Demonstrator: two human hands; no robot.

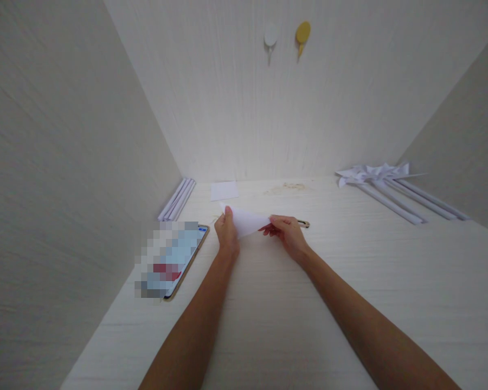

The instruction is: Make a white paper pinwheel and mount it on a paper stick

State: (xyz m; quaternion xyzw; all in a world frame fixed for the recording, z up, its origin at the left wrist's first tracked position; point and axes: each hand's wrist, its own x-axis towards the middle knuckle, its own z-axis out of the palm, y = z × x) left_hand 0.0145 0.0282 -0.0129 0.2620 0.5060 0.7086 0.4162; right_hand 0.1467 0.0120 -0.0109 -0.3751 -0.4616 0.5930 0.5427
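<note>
Between my two hands is a white sheet of paper [250, 222], held up off the table and showing a roughly triangular outline. My left hand [226, 232] grips its left side, the thumb lying on top. At the right, my right hand [287, 232] pinches the pointed corner between thumb and fingers. Just beyond my right hand, a small dark tool with a light edge [303, 223] lies on the table, partly hidden by the hand; its kind is unclear. A flat white square of paper [224, 190] rests behind my left hand.
A phone [187, 260], its screen partly blurred, lies at the left. Rolled white paper sticks [178, 199] are stacked behind it. White paper pinwheels [374, 174] with paper sticks lie at the back right. Two hooks, one white [270, 37] and one yellow [303, 33], hang on the back wall.
</note>
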